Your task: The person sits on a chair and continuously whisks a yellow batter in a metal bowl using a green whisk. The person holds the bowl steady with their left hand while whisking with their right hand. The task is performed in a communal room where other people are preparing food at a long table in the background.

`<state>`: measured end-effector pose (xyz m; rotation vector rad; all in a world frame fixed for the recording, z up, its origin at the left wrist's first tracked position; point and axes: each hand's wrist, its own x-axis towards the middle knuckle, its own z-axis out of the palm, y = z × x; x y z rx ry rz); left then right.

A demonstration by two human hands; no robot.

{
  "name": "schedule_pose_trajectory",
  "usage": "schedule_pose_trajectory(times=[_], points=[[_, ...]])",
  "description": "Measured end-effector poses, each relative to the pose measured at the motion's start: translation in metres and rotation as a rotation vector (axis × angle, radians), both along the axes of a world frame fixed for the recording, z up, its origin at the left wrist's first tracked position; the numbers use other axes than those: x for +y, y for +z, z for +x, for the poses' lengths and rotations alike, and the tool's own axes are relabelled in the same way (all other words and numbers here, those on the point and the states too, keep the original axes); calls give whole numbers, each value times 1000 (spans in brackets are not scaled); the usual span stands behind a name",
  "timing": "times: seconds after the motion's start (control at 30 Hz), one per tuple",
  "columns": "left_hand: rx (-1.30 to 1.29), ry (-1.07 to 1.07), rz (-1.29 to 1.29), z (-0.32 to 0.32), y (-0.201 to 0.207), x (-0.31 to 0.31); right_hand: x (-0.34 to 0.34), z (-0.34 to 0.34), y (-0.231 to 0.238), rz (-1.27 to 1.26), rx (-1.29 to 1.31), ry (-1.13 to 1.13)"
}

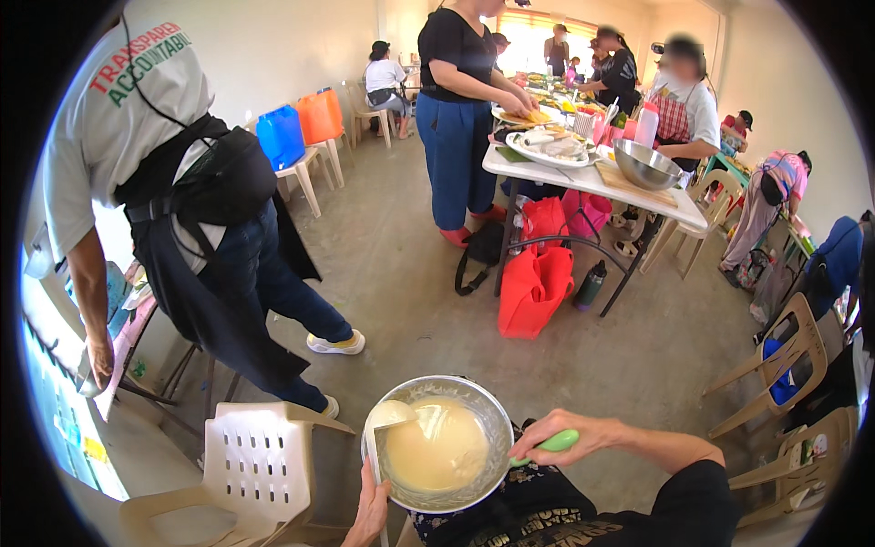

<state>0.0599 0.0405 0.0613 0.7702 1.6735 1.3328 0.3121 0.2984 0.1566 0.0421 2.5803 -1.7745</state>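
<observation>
On my lap is a round grey pan with pale yellow, creamy batter in it. A pale, shiny ladle lies against the pan's left inner side, its bowl near the batter and its handle running down toward me. My left hand is closed around that handle, close by the pan's rim. On the other side, my right hand is wrapped round a light green handle that sticks out to the right of the pan. Fingers hide the spot where this handle meets the rim.
A beige plastic chair stands close on my left, with a person standing beyond it. Ahead, a white folding table bears platters and a steel bowl. Red bags lie beneath it. More chairs line the right.
</observation>
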Motion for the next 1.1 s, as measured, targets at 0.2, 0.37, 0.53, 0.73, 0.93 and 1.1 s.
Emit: schedule_pose_trajectory(times=[0.2,0.37,0.53,0.73,0.93,1.1], points=[[13,-11,28,-6,-25,-4,-37,-33,-43,-155,143,-30],[34,8,15,-6,-17,-5,-45,-61,-51,320,345,117],[76,21,-11,-10,-27,-9,-30,-49,-33,498,242,118],[59,-15,47,-9,-22,-7,-27,-30,-16,211,182,52],[112,-5,26,-10,-31,-9,-47,-43,-28,78,176,-51],[91,-2,15,-9,-19,-6,-37,-45,-15,67,237,-277]])
